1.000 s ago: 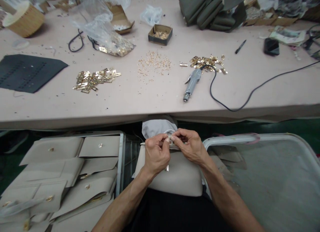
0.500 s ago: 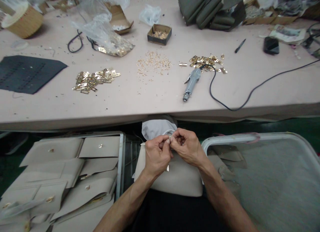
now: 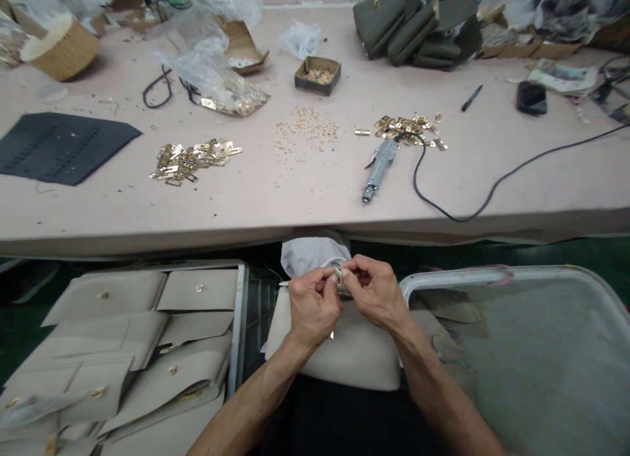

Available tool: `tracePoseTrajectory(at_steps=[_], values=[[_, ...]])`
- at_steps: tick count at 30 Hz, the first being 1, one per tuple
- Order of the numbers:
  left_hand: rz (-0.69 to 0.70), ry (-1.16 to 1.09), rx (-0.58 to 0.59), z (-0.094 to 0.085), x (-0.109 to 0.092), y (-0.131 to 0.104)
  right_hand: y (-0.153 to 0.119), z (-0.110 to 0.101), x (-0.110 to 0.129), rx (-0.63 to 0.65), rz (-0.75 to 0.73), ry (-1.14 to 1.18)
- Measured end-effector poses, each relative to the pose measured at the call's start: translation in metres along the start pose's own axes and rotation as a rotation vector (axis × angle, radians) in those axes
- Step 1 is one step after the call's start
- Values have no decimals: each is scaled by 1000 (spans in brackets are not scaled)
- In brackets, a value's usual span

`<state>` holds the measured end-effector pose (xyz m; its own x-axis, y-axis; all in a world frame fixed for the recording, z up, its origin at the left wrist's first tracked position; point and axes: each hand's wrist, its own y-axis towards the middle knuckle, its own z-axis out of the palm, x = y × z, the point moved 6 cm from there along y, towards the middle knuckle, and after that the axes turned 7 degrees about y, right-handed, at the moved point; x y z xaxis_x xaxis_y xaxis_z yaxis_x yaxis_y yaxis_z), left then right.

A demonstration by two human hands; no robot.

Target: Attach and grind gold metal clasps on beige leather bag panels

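A beige bag [image 3: 354, 354] lies across the person's lap, with a small shiny metal fitting on its front. Above its upper edge, my left hand [image 3: 314, 302] and my right hand [image 3: 377, 292] meet fingertip to fingertip. Both pinch a small light-coloured piece [image 3: 339, 277], too small to identify for certain; it looks like a strap end or tab. Beyond the hands sits a white cloth [image 3: 312, 254]. On the table lie a grey electric screwdriver [image 3: 378, 169], a pile of gold metal frames [image 3: 194, 159], scattered tiny gold parts [image 3: 305, 131] and gold plates [image 3: 406, 126].
Beige bags [image 3: 111, 298] fill a crate at the left. A grey-rimmed bin [image 3: 556, 272] stands at the right with bags inside. The table [image 3: 275, 210] also holds a small box [image 3: 317, 75], dark green bags [image 3: 418, 33], a black cable and a dark sheet [image 3: 63, 147].
My fingertips have parted slightly, and more of the small light piece shows between them. The whole view has shifted slightly.
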<state>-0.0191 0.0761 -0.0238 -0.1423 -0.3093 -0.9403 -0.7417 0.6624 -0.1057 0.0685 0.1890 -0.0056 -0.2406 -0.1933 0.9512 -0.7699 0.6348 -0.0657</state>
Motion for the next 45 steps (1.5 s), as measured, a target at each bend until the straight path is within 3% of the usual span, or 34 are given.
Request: tracePoseTrajectory(at_steps=[8,18,27,38,45], values=[[-28,-20,35,3,2,0,-2,1,-1,-15,-10,22],[-59,-26,-19,2,-2,0,-2,-2,0,12,-68,108],[-132,-133,-31,3,-2,1,-10,-2,-5,-151,-80,189],[-201,-238,5,6,2,1,-7,-7,-21,-148,81,333],[-196,-251,6,6,2,4,-4,-6,-18,-126,34,285]])
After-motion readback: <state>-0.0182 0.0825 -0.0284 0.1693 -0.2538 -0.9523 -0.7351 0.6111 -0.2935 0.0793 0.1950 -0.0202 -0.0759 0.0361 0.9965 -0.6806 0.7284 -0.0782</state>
